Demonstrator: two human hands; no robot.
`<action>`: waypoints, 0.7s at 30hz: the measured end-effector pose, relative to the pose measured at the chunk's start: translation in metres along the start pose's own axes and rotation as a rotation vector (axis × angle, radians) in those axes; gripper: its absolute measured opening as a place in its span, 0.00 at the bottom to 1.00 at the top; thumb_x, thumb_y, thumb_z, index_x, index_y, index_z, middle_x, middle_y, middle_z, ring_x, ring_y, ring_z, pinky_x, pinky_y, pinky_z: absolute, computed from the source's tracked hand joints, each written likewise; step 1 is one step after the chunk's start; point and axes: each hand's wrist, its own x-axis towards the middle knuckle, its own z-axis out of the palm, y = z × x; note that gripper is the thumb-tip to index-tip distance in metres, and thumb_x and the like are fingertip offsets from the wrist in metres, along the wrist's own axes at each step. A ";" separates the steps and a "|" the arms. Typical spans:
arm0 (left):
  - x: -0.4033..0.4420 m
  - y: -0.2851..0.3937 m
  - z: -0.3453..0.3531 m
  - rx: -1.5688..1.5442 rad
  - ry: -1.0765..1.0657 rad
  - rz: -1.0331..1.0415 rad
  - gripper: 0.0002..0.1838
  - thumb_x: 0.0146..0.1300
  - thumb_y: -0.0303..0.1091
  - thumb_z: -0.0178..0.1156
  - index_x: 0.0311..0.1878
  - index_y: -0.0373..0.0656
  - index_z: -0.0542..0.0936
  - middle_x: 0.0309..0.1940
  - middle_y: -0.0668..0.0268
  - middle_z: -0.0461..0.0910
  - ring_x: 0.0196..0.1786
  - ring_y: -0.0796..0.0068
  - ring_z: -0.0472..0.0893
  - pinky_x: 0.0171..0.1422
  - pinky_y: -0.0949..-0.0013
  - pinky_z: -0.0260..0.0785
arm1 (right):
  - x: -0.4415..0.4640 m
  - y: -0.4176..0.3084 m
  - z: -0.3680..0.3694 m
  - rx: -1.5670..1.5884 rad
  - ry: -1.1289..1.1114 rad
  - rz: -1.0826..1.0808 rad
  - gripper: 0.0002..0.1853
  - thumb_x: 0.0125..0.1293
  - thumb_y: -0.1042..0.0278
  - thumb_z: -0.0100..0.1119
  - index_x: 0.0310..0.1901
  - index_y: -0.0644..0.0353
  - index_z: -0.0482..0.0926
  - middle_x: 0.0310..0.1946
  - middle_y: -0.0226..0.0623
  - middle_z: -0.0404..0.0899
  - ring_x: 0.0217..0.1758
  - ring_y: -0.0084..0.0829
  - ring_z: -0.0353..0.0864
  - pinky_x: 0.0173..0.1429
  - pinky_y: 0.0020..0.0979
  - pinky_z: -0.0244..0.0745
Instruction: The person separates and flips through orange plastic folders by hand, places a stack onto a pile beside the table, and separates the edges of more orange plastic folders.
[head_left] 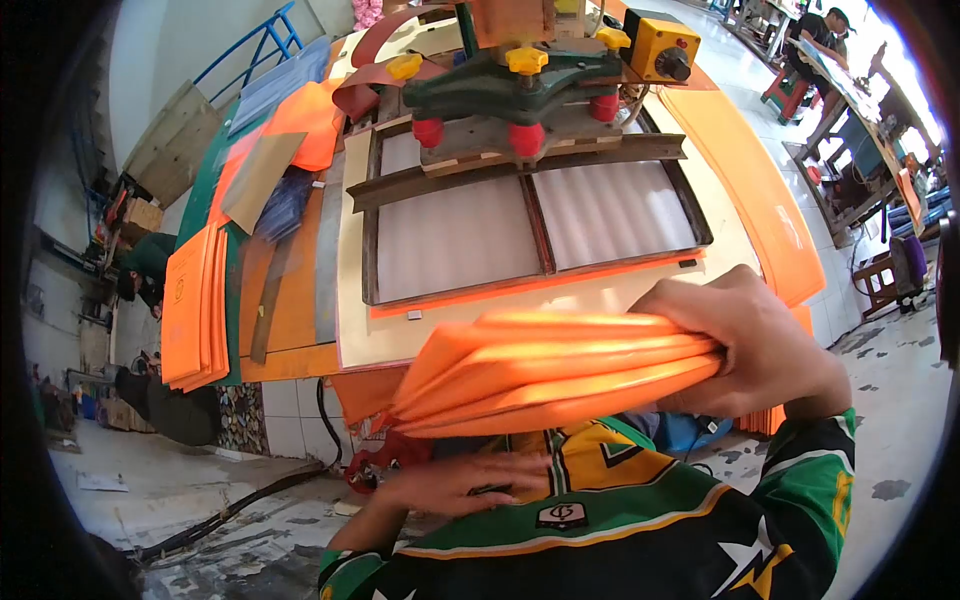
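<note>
My right hand [755,345] is closed around one end of a stack of orange plastic sheets [560,370], which fan apart toward the left. The stack is in front of the table's near edge, above my lap. Below its left end, close to my shirt, is my left hand [460,485], fingers stretched out and slightly blurred, with nothing seen in it. Beyond the stack, a rectangular metal frame [455,285] with a dividing bar lies on a cream board [600,290]. White panels show inside the frame, and an orange edge sticks out under it.
A green press head [510,95] with yellow knobs stands over the frame's far side. A yellow control box [660,47] is beside it. Orange stacks [195,310] lie at the left, and a long orange sheet [750,190] at the right. Another person [820,45] sits at the far right.
</note>
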 end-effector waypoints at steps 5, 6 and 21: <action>-0.034 0.060 -0.036 -0.164 0.230 0.791 0.28 0.67 0.34 0.70 0.67 0.34 0.75 0.52 0.50 0.85 0.57 0.53 0.85 0.63 0.53 0.76 | 0.017 -0.007 0.006 -0.180 -0.241 -0.120 0.26 0.56 0.66 0.73 0.54 0.60 0.74 0.25 0.48 0.79 0.32 0.53 0.83 0.33 0.49 0.73; -0.037 0.054 -0.041 -0.179 0.349 0.993 0.28 0.65 0.37 0.73 0.64 0.33 0.76 0.43 0.51 0.87 0.49 0.53 0.87 0.57 0.53 0.79 | 0.022 -0.007 0.008 -0.180 -0.242 -0.120 0.26 0.56 0.66 0.73 0.54 0.60 0.74 0.25 0.48 0.79 0.32 0.53 0.83 0.33 0.49 0.73; 0.020 0.013 -0.032 -0.062 1.577 0.404 0.47 0.50 0.50 0.82 0.66 0.35 0.68 0.56 0.62 0.75 0.59 0.69 0.78 0.65 0.66 0.72 | 0.045 0.006 0.020 -0.305 -0.217 -0.088 0.27 0.56 0.58 0.75 0.48 0.67 0.73 0.34 0.49 0.84 0.40 0.56 0.84 0.41 0.50 0.77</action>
